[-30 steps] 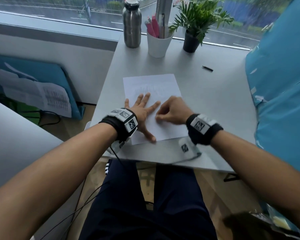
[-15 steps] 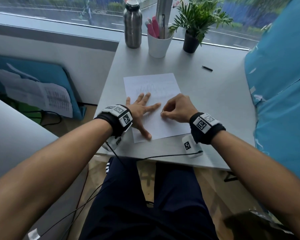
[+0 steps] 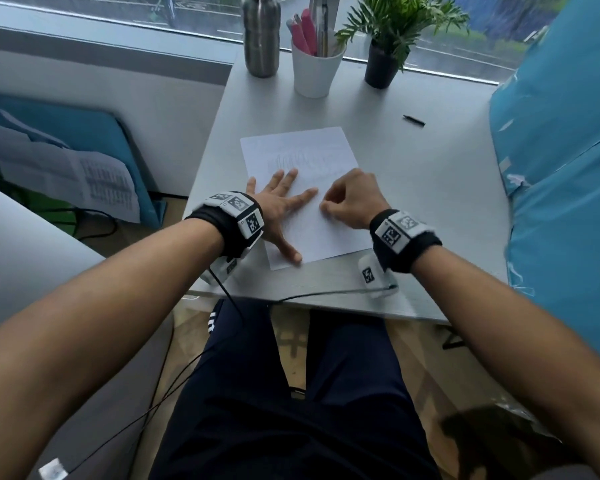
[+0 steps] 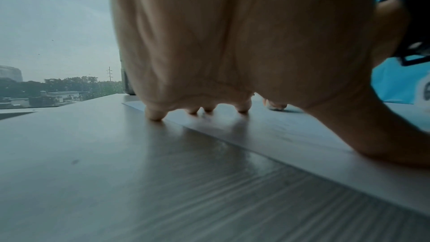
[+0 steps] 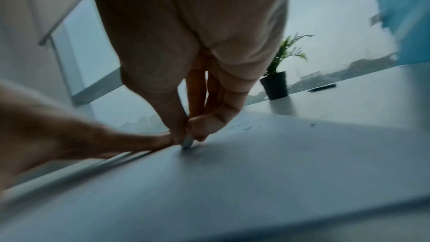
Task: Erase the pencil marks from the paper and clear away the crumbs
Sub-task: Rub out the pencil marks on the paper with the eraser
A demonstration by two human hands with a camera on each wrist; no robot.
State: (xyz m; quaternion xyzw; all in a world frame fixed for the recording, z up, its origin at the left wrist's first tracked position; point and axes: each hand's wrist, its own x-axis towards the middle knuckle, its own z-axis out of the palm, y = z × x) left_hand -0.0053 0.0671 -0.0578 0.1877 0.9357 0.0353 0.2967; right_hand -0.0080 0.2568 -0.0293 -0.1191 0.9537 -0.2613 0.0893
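Note:
A white sheet of paper point(image 3: 326, 161) lies on the grey desk point(image 3: 430, 202), with faint pencil scribbles point(image 3: 291, 160) across its upper half. My left hand point(image 3: 284, 209) lies flat on the sheet's left side, fingers spread and straight, pressing it down; the left wrist view shows its fingertips point(image 4: 154, 115) touching the paper point(image 4: 291, 135). My right hand point(image 3: 352, 199) is curled at the sheet's middle. In the right wrist view its thumb and fingers pinch a small pale eraser point(image 5: 188, 143) whose tip touches the paper point(image 5: 279, 154). A few dark specks point(image 5: 242, 127) lie just beyond it.
At the desk's back edge stand a steel bottle point(image 3: 260, 32), a white cup of pens point(image 3: 314, 67) and a potted plant point(image 3: 383, 60). A black pen point(image 3: 413, 120) lies right of the sheet. A blue cushion point(image 3: 561, 168) borders the right side. The desk's left edge drops to the floor.
My right hand with the eraser has shifted a little right and up the sheet. The left hand has kept pressing the same spot.

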